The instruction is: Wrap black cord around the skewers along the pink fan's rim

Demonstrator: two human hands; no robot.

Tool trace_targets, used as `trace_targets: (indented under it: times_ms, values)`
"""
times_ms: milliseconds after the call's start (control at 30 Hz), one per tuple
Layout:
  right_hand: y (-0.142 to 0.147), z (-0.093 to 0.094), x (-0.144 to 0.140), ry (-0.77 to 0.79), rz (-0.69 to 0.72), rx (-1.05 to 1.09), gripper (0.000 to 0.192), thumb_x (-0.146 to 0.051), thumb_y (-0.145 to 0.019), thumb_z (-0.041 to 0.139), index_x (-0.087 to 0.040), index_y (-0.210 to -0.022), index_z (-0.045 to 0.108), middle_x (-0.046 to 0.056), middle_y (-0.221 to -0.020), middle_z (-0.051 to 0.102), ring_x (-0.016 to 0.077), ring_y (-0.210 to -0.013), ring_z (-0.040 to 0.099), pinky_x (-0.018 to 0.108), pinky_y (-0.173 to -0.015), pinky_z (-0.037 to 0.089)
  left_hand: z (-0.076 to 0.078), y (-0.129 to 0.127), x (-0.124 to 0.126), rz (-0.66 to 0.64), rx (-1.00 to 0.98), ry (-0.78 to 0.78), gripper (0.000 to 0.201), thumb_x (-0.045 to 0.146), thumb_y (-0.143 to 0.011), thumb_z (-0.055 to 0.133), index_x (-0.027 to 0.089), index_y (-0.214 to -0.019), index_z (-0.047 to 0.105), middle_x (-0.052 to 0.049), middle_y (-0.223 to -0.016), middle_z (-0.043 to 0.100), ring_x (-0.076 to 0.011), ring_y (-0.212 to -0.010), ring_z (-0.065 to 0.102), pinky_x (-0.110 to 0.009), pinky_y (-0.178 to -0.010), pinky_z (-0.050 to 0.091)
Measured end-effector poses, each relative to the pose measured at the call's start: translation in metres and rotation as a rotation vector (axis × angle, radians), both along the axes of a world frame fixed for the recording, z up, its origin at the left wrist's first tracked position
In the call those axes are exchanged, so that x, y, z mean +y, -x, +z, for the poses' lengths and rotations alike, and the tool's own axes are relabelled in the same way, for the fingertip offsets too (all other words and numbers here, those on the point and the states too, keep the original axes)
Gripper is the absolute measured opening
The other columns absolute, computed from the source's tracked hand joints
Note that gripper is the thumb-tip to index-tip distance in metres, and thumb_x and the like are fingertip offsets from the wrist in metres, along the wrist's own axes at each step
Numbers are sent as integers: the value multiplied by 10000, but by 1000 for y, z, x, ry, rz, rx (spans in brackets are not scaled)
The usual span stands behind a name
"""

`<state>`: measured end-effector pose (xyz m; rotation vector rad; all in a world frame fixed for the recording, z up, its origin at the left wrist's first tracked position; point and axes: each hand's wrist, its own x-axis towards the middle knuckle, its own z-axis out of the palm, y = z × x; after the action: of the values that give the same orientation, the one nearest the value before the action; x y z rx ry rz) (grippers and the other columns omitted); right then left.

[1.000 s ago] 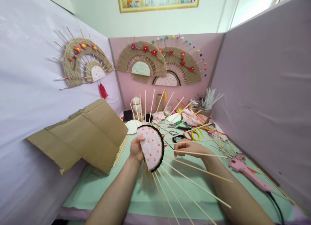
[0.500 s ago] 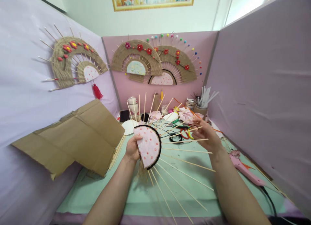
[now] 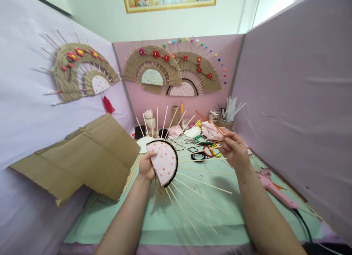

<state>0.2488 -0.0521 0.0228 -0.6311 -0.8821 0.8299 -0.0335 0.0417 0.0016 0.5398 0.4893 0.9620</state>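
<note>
We grip the pink fan (image 3: 163,162) at its near edge with our left hand (image 3: 145,166), above the bench (image 3: 192,214). Its sticks radiate rightward; our right hand (image 3: 234,149), right of the fan, pinches a stick tip (image 3: 220,140).

folded cardboard sheet (image 3: 79,157) leaning at left edge of green mat (image 3: 154,218). pink glue gun (image 3: 276,190) near right edge, black cord trailing to near right corner. scissors (image 3: 192,140), white paper discs (image 3: 143,143), cup of white sticks (image 3: 229,117) along far edge. 3 woven fans (image 3: 154,64) on partition walls, framed picture (image 3: 169,0) above.
</note>
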Motion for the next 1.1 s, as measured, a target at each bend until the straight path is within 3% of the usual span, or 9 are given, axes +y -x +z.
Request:
trace_targets:
  times_ms: [133,233,433,700,867,1000,1100]
  values:
    - [2,0,1,15,-35,-23,127,-224,-673,640,-234,-782,575,-43,-567,400,68,-474,301,193,-410,208,2,3,0,19,-32,-19,296,77,-651,453,53,-875,646,-148,-863,700,-275,-854,653,-454,-917,428]
    - [3,1,1,44,-53,-54,139,-248,-690,622,-251,-810,551,-36,-593,426,76,-467,279,210,-410,205,2,4,-1,18,5,3,296,53,-638,453,53,-862,647,-132,-790,706,-273,-829,659,-448,-916,431]
    - [1,1,0,60,-102,-131,149,-302,-698,596,-266,-814,510,-26,-619,445,83,-451,253,228,-402,214,-1,2,0,-100,1,-2,327,47,-651,453,53,-918,643,-132,-829,706,-253,-795,666,-415,-882,460]
    - [1,-5,6,101,-89,-114,145,-265,-680,657,-233,-787,564,-58,-543,323,58,-458,284,188,-399,236,6,1,-1,113,-34,21,293,71,-647,452,80,-873,639,-112,-791,709,-247,-800,666,-419,-884,459]
    - [7,-13,11,301,-76,-421,248,-357,-682,667,-178,-848,628,-38,-553,436,57,-444,308,209,-405,223,8,2,-2,185,-106,26,402,74,-638,451,82,-1004,619,-94,-794,711,-246,-821,662,-417,-894,452]
    - [14,-17,13,456,-7,-732,297,-427,-669,652,-142,-750,665,10,-611,543,90,-513,399,228,-458,281,8,3,-2,231,-145,15,478,77,-641,462,87,-1103,588,-91,-847,710,-234,-824,661,-382,-873,467]
    - [20,-23,16,481,110,-908,313,-450,-679,625,-139,-687,660,1,-572,524,93,-518,394,229,-475,283,8,4,-2,239,-159,4,478,96,-656,460,92,-1119,581,-83,-847,711,-221,-795,665,-360,-841,484]
